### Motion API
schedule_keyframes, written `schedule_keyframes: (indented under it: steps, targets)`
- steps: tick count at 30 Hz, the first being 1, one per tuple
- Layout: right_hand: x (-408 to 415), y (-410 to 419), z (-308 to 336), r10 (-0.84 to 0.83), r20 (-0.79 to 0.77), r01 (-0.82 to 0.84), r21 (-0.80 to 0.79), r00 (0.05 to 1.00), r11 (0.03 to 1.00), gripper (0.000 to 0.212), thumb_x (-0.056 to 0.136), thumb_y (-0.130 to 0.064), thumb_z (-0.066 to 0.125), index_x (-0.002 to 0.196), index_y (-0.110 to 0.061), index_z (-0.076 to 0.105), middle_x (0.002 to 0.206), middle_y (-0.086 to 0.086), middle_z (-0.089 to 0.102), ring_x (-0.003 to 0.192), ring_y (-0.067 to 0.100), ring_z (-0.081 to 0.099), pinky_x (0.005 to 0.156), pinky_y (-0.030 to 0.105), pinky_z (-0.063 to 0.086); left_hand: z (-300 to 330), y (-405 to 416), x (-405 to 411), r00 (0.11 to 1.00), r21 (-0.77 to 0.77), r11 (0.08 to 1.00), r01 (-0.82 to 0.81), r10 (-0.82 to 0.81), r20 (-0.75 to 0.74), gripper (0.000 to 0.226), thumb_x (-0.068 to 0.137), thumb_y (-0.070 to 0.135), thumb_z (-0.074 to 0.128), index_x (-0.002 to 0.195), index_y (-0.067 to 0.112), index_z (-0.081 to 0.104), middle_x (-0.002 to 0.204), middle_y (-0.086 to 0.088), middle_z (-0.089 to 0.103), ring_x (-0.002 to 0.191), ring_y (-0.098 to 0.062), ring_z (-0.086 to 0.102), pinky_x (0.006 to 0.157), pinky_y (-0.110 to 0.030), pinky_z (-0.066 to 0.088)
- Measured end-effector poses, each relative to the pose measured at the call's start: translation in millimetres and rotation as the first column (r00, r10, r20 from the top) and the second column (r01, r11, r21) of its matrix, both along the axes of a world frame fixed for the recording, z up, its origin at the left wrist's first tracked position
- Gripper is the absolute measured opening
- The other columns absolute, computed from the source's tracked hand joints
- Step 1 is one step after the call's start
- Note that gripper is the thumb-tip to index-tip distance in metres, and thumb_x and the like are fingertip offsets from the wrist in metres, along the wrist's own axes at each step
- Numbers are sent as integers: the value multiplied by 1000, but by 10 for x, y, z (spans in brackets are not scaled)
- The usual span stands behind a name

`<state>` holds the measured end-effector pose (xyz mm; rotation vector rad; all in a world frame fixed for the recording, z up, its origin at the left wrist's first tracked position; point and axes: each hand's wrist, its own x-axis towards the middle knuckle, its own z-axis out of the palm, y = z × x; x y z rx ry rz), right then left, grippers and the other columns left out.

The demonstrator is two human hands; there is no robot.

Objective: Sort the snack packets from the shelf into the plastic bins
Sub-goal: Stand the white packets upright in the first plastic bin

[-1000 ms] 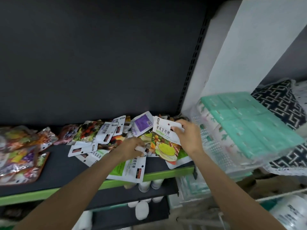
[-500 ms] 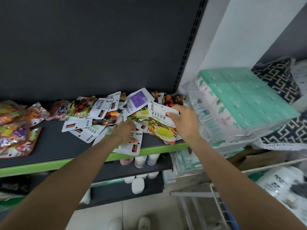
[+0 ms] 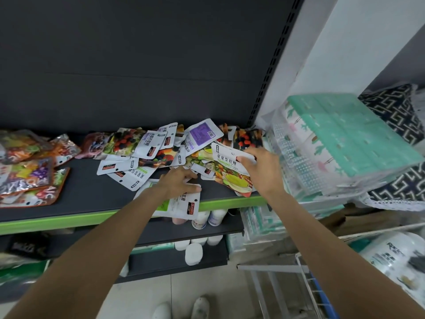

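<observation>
Several snack packets [image 3: 147, 155] lie in a loose heap on the dark shelf [image 3: 87, 192] with a green front edge. My right hand [image 3: 262, 171] grips a white-topped packet with green and orange fruit print [image 3: 227, 171], held tilted above the shelf's right end. My left hand [image 3: 178, 184] rests with bent fingers on a white and green packet [image 3: 184, 203] that overhangs the shelf edge. A clear plastic bin [image 3: 296, 162] stands to the right, holding a mint-green pack.
Shiny foil packets [image 3: 30, 171] lie at the shelf's left end. White bottles [image 3: 202, 221] stand on the lower shelves. A white wire rack [image 3: 305, 282] and a white wrapped roll [image 3: 395, 256] are at lower right. Patterned black-and-white fabric [image 3: 395, 111] is behind the bin.
The view has dropped and shifted, showing more of the floor. My right hand holds the fruit packet a little further right, toward the bin. My left hand stays on the white and green packet.
</observation>
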<state>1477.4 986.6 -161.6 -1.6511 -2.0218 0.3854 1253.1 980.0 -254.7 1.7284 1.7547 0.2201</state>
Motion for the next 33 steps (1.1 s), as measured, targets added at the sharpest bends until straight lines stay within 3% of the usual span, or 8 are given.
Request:
schedule_keyframes:
  steps: [4, 9, 14, 17, 20, 25, 27, 33]
  targets:
    - [-55, -67, -4, 59, 4, -59, -8, 998, 998, 16, 90, -20, 60, 100, -13, 71, 92, 7, 68, 81, 20, 58, 65, 29, 38, 38, -102, -58, 953, -80, 976, 201, -214, -216, 78, 75, 57, 68, 142, 30, 38, 147, 3, 31, 137, -21, 23, 109, -49, 20]
    - [-217, -175, -4, 77, -2, -77, -30, 997, 997, 20, 91, -22, 60, 105, -13, 71, 99, 9, 70, 89, 23, 61, 74, 37, 48, 115, -71, 15, 932, -55, 978, 200, -207, -298, 77, 73, 54, 71, 139, 29, 41, 139, -4, 37, 134, -26, 25, 106, -49, 24]
    - [-272, -246, -29, -3, -43, 1, -57, 999, 998, 21, 91, -22, 60, 109, -17, 69, 102, 4, 71, 92, 21, 63, 77, 36, 51, 119, -48, -41, 999, 209, 977, -38, 43, -19, 21, 81, 33, 71, 97, 25, 60, 106, 2, 58, 111, -21, 51, 101, -46, 34]
    - [-289, -280, 16, -68, -8, 68, -37, 998, 997, 18, 91, -24, 61, 107, -19, 68, 96, 6, 71, 85, 23, 63, 67, 33, 49, 265, -95, -125, 976, 255, 961, -110, 56, 209, 16, 82, 27, 71, 80, 25, 55, 82, 8, 56, 86, -18, 58, 84, -37, 45]
    - [-303, -311, 72, -111, 51, 113, -28, 992, 993, 17, 92, -28, 60, 105, -22, 68, 93, 5, 71, 84, 24, 63, 63, 29, 45, 527, -199, -207, 937, 333, 925, -182, 60, 345, 17, 84, 23, 69, 77, 22, 55, 68, 11, 51, 67, -10, 49, 69, -31, 42]
    - [-324, -427, 266, -136, 34, 136, 17, 990, 991, 11, 91, -26, 61, 96, -22, 70, 86, 4, 69, 81, 25, 62, 59, 28, 39, 857, -526, -296, 921, 410, 881, -236, 68, 384, 9, 88, 17, 65, 79, 17, 61, 69, 7, 58, 63, 0, 49, 57, -9, 35]
    - [-353, -487, 349, -106, 31, 105, 34, 994, 994, 11, 91, -25, 60, 96, -22, 70, 87, 3, 69, 83, 23, 62, 61, 30, 40, 954, -666, -320, 917, 440, 853, -279, 100, 387, 12, 89, 17, 63, 78, 19, 60, 69, 9, 59, 63, 0, 51, 56, -7, 34]
    - [-438, -746, 537, -5, -15, 6, 49, 1000, 999, 13, 90, -29, 62, 93, -19, 71, 84, 3, 68, 75, 18, 54, 62, 28, 34, 1187, -1140, -345, 909, 506, 764, -400, 258, 328, 10, 92, 19, 60, 84, 14, 61, 79, 0, 62, 72, -20, 58, 63, -31, 44]
